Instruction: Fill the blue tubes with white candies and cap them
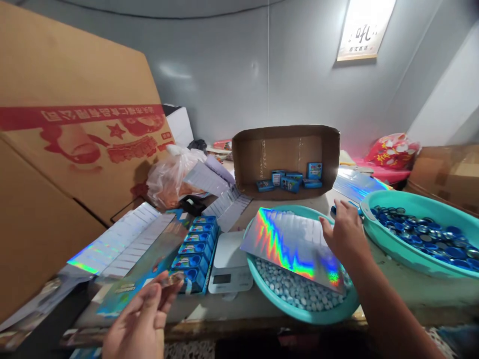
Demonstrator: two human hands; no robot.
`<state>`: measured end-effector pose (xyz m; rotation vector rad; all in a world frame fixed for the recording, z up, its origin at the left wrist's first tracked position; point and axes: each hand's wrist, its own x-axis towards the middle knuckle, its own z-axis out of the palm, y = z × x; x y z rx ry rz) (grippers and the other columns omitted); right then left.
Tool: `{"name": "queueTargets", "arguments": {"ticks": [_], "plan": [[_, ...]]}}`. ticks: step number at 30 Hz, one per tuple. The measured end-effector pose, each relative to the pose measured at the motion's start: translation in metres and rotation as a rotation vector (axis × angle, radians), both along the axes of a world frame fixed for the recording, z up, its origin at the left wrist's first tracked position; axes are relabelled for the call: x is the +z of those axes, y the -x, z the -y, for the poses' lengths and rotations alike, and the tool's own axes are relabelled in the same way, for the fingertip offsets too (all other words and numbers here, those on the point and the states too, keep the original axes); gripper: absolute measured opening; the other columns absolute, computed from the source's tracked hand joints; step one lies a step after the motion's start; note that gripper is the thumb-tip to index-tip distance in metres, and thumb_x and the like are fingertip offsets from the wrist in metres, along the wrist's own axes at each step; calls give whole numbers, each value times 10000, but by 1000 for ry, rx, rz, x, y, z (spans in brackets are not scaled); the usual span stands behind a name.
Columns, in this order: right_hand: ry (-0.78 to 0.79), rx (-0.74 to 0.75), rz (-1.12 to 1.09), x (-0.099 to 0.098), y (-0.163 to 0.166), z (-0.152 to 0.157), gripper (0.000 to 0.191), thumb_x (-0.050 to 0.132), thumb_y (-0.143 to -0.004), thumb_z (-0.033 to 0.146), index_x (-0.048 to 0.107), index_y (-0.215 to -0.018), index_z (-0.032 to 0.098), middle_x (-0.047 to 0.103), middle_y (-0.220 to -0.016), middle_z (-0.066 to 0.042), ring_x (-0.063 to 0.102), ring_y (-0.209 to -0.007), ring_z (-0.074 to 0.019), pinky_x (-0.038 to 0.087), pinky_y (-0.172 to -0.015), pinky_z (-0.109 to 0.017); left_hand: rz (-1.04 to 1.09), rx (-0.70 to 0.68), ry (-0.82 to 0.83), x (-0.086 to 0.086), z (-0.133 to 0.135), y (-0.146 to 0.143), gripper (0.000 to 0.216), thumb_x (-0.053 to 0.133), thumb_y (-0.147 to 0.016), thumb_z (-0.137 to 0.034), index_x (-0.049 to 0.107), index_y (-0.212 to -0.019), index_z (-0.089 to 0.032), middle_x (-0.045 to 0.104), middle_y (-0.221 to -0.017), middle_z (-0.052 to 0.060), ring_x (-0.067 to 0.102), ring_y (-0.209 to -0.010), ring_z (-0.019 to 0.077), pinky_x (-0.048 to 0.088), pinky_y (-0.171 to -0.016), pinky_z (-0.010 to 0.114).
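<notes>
My left hand (pixel 140 319) is closed in a pinch around a small shiny round piece (pixel 173 279), at the near end of a row of blue boxes with round windows (pixel 194 248). Over the right rim of a turquoise basin (pixel 303 316) reaches my right hand (pixel 346 229), thumb and fingers apart. Its fingertips are at a small blue object (pixel 334 211), mostly hidden behind them; I cannot tell if they touch it. White pellets (pixel 292 289) fill the basin, and a rainbow-reflecting silver sheet (pixel 292 247) lies on top of them.
A white digital scale (pixel 231 264) stands between boxes and basin. To the right, another turquoise basin (pixel 396 244) holds blue and silver round tins (pixel 430 237). An open carton (pixel 243 144) with several blue boxes stands behind. Silver sheets (pixel 123 239) and a large carton (pixel 75 65) occupy the left.
</notes>
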<state>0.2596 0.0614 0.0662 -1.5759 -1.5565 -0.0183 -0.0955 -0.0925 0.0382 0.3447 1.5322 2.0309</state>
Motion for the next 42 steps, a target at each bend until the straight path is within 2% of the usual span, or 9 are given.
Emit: {"name": "queueTargets", "arguments": {"ticks": [2, 5, 8, 14, 16, 30, 34, 37, 42], "plan": [[-101, 106, 43, 13, 29, 23, 502, 542, -910, 308, 582, -1349, 69, 467, -1457, -283, 408, -1402, -441, 354, -1136, -648, 14, -28, 79, 2, 3, 6, 558, 951, -469, -519, 744, -890, -218, 769, -894, -20, 731, -789, 149, 606, -758, 200], [-90, 735, -82, 22, 94, 74, 396, 566, -950, 262, 595, -1343, 221, 592, -1376, -153, 573, -1282, -289, 489, -1090, -447, -28, -93, 196, 3, 3, 12, 598, 956, -427, -510, 738, -896, -209, 773, -891, -8, 736, -807, 157, 583, -696, 164], [121, 1109, -264, 6, 164, 104, 761, 784, -808, 419, 483, -1474, 206, 584, -1398, -159, 595, -1244, -312, 515, -1053, -427, -104, -154, 294, 0, -1, 18, 638, 931, -460, -536, 731, -963, -197, 782, -929, 29, 750, -875, 206, 585, -673, 187], [549, 878, -764, -64, 241, 85, 226, 692, -855, 370, 721, -918, 156, 697, -804, -39, 626, -735, -180, 489, -662, -273, -180, -204, 278, -20, -14, 30, 575, 890, -498, -509, 711, -922, -165, 777, -885, 58, 750, -840, 237, 626, -818, 338], [611, 860, -887, -77, 249, 77, 289, 673, -859, 412, 683, -731, 152, 629, -648, -8, 555, -624, -148, 416, -579, -252, -250, -223, 291, -25, -16, 33, 558, 859, -528, -542, 713, -905, -158, 777, -908, 74, 748, -843, 245, 621, -872, 392], [668, 676, -849, -104, 269, 73, 286, 638, -823, 338, 561, -603, 172, 549, -598, 0, 499, -631, -149, 371, -597, -265, -675, -253, 500, -37, -35, 55, 487, 752, -630, -562, 759, -942, -188, 779, -884, 112, 737, -922, 330, 565, -890, 461], [749, 668, -795, -109, 275, 73, 280, 619, -851, 316, 513, -628, 184, 524, -585, 23, 503, -601, -133, 376, -563, -241, -766, -186, 451, -41, -35, 54, 512, 756, -602, -557, 755, -976, -207, 706, -1244, 141, 631, -1200, 365, 449, -1096, 510], [836, 648, -712, -113, 275, 70, 268, 631, -841, 305, 490, -642, 195, 494, -558, 39, 490, -554, -125, 364, -514, -230, -611, -147, 370, -51, -38, 59, 642, 818, -546, -522, 712, -1097, -211, 594, -1420, 135, 554, -1307, 374, 413, -1137, 532], [916, 763, -504, -108, 255, 81, 212, 679, -743, 273, 524, -610, 214, 498, -507, 39, 498, -486, -148, 336, -457, -248, -381, -129, 321, -71, -38, 69, 691, 814, -523, -522, 654, -1113, -199, 693, -1179, 102, 639, -1162, 360, 455, -1077, 598]]}}
